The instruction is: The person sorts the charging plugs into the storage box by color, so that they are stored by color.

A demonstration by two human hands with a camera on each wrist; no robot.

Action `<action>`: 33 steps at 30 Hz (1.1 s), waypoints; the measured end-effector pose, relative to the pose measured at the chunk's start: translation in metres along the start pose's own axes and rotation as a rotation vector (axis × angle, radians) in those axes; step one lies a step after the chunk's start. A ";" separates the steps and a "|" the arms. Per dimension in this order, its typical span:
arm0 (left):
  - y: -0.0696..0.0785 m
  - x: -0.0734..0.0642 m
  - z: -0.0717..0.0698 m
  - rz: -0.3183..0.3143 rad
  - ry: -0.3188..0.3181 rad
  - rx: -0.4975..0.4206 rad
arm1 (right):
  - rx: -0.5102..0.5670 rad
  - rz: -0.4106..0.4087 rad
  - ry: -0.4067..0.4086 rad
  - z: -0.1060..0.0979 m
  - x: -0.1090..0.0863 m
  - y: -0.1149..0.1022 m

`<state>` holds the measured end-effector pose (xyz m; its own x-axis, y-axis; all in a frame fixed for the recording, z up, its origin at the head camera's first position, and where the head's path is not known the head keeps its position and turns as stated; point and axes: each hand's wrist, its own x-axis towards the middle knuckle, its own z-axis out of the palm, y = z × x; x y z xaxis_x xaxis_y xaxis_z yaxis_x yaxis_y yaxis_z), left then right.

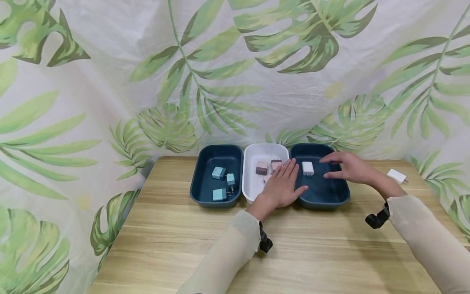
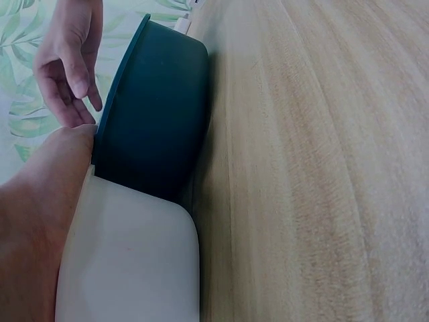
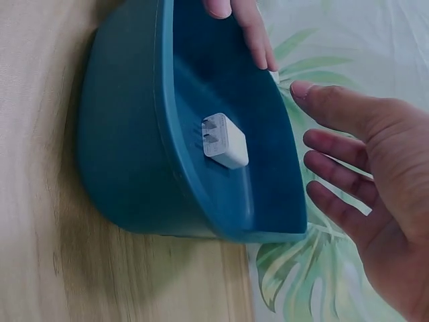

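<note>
My left hand [image 1: 280,185] lies with straight fingers over the white bin [image 1: 251,155], the thumb reaching past the rim of the right dark blue bin [image 1: 327,198]. Under and beside it are pink plug chargers [image 1: 262,168], partly hidden. Above the right side of that blue bin hovers my right hand [image 1: 350,166], thumb and fingers spread apart and holding nothing. A white plug charger [image 3: 226,141] rests inside the same bin, prongs toward its near side. Seen from the left wrist, the right hand [image 2: 70,64] is beyond the blue bin's rim.
The left dark blue bin [image 1: 196,179] holds several teal plug chargers [image 1: 219,194]. Another white plug charger [image 1: 396,176] lies on the wooden table [image 1: 176,237] near its right edge. The three bins stand side by side before a leaf-patterned cloth [image 1: 220,61].
</note>
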<state>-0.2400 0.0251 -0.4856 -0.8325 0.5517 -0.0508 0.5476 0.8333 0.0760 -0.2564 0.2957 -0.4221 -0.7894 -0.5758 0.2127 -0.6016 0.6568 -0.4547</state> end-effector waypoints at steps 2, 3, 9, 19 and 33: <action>0.000 0.001 0.000 -0.001 -0.002 -0.001 | -0.008 -0.003 0.010 -0.002 -0.004 -0.002; 0.000 0.001 0.000 -0.002 -0.007 -0.004 | -0.006 -0.005 0.015 -0.003 -0.006 -0.003; -0.001 0.005 0.004 0.000 -0.023 -0.016 | -0.016 -0.014 0.049 -0.008 -0.018 -0.005; -0.002 0.002 0.002 0.002 -0.016 -0.025 | -0.046 0.016 0.077 -0.016 -0.039 -0.004; -0.002 0.003 0.002 0.005 -0.015 -0.024 | -0.089 -0.007 0.135 -0.025 -0.071 0.007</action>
<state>-0.2433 0.0254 -0.4876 -0.8282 0.5567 -0.0652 0.5496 0.8294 0.0999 -0.2079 0.3536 -0.4186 -0.7907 -0.5141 0.3323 -0.6110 0.6967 -0.3760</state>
